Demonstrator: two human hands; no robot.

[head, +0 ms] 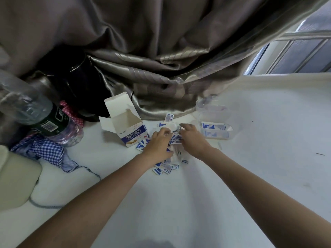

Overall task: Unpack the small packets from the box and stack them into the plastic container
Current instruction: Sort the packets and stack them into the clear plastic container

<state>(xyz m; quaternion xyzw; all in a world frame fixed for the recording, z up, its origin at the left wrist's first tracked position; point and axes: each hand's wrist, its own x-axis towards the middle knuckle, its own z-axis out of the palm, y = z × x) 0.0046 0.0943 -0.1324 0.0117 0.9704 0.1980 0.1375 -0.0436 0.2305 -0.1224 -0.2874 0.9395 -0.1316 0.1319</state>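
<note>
A white and blue cardboard box (128, 128) stands open on the white table, its flaps up. Several small white and blue packets (165, 168) lie scattered in a pile in front of it. My left hand (158, 144) and my right hand (192, 138) both rest on the pile, fingers curled around packets between them. A clear plastic container (214, 111) stands to the right of the pile, with packets (215, 126) stacked inside it. One packet (169, 117) lies apart near the curtain.
A grey curtain (161, 59) hangs behind the box. At the left are a black kettle (78, 83), a plastic bottle (44, 120), checked cloth (44, 149) and a beige object (16, 178). A window (300, 54) is at the upper right.
</note>
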